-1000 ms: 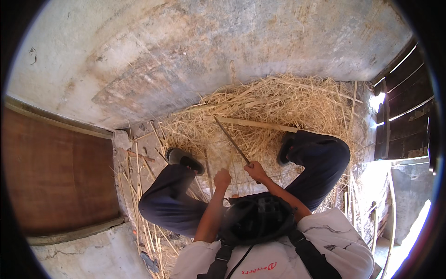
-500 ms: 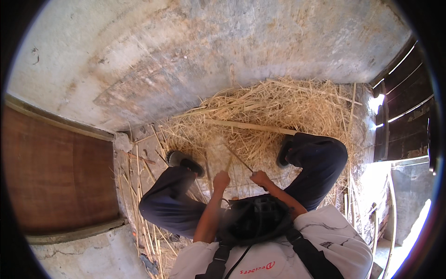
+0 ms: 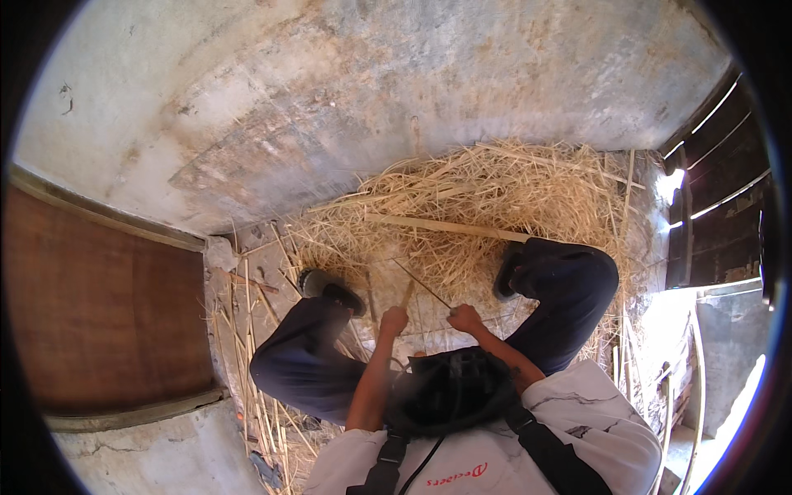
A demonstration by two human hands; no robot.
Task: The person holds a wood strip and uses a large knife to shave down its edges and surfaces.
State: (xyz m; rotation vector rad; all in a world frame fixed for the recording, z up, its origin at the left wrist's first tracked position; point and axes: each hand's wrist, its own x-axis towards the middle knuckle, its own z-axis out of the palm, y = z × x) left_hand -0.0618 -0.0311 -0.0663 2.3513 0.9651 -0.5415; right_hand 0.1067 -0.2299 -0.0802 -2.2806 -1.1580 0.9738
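My left hand (image 3: 394, 321) is closed around a pale, narrow bamboo strip (image 3: 407, 294) that points up and slightly right, away from me. To its right, my right hand (image 3: 464, 318) grips a long, thin, dark knife (image 3: 423, 284). The blade slants up and to the left, its tip passing close above the strip; whether they touch, I cannot tell. Both hands are between my spread knees, over the floor. The knife's handle is mostly hidden in my fist, and so is the lower end of the strip.
A heap of straw-coloured shavings (image 3: 544, 194) lies against the stained wall (image 3: 371, 91). One long flat strip (image 3: 445, 224) rests on it, reaching my right knee. Several thin sticks (image 3: 247, 330) lie left of my left leg, beside a brown wooden panel (image 3: 107, 305).
The knife's blade has turned slightly, its tip now a little further left and lower. The strip in my left hand shows more plainly. Both hands have stayed nearly in place.
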